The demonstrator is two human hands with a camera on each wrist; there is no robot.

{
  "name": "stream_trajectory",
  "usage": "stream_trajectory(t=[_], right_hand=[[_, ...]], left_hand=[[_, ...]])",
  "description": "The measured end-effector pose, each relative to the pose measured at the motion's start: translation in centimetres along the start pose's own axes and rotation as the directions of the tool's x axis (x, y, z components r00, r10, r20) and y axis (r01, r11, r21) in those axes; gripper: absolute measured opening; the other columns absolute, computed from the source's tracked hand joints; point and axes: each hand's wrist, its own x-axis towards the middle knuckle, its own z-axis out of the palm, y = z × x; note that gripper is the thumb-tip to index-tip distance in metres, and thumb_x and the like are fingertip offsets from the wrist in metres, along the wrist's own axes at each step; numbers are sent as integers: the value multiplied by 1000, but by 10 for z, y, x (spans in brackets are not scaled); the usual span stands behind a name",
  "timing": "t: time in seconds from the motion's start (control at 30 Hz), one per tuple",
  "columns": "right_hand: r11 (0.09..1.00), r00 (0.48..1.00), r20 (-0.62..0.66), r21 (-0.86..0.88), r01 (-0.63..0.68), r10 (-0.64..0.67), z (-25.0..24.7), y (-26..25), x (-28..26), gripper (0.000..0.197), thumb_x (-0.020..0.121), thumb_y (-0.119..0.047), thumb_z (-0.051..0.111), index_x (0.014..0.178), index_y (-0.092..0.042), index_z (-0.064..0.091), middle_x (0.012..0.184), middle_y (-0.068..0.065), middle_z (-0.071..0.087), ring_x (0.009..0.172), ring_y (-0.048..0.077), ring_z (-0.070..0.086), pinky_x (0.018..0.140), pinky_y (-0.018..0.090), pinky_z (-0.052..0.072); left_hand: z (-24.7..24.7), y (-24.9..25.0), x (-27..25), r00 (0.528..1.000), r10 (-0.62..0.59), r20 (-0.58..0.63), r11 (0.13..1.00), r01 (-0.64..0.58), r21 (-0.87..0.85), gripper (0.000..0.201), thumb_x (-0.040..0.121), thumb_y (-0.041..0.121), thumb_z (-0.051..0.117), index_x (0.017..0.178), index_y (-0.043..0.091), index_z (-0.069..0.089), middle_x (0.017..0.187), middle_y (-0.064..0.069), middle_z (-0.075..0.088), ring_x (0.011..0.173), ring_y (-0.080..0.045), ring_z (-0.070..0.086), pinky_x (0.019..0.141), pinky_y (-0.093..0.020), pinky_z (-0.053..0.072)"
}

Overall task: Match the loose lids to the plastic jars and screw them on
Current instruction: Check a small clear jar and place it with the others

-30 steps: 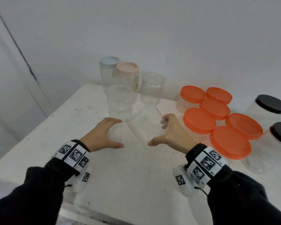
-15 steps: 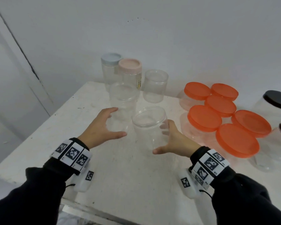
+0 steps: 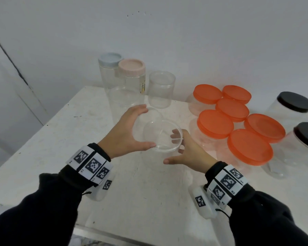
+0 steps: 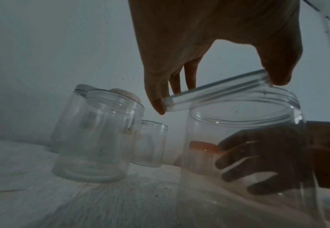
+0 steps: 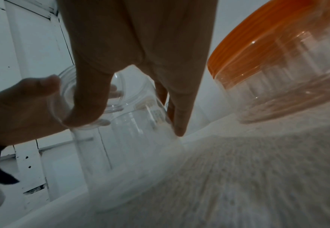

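A clear open jar point(image 3: 178, 129) stands upright on the white table point(image 3: 78, 132) in front of me. My right hand point(image 3: 172, 150) grips its side, with the thumb toward me and the fingers showing through the wall. My left hand point(image 3: 143, 126) pinches a clear lid point(image 4: 214, 91) by its rim between thumb and fingers. The lid is tilted just above the jar's mouth point(image 4: 244, 114), its thumb side higher. In the right wrist view the jar point(image 5: 132, 135) sits between my thumb and fingers.
Behind stand two open clear jars point(image 3: 161, 89) point(image 3: 126, 98), a blue-lidded jar point(image 3: 110, 59) and a pink-lidded jar point(image 3: 131, 66). Several orange-lidded jars point(image 3: 215, 123) crowd the right, with black-lidded ones point(image 3: 295, 102) beyond. The table edge runs along the left and front.
The right hand has stood the tilted jar upright and drawn it nearer. The left hand has lifted the clear lid and moved right, over the jar's mouth.
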Motion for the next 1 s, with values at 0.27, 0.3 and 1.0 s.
stream_trajectory(t=[0.27,0.3,1.0], right_hand=[[999,999,-3,40,33,-33,1,3,3,93,63,-18,86,136,-23,29,134,-9,38,125,8,38,93,13,37],[998,999,-2,41,37,-37,1,3,2,91,63,-18,86,135,-25,29,132,-10,38,124,7,38,89,9,37],[1000,994,110,-8,26,-25,-4,4,-3,116,62,-21,86,145,-23,4,138,-8,26,129,8,31,102,18,33]], left_hand=[[14,11,13,986,76,148,991,-91,97,97,57,67,62,139,19,40,145,11,28,133,0,22,103,-2,15],[15,12,14,983,82,162,989,-100,106,97,56,67,61,139,20,39,145,11,29,132,0,22,101,0,13],[11,18,24,927,-20,375,977,-62,204,129,44,72,71,148,24,12,152,17,-4,138,1,2,112,-24,13]])
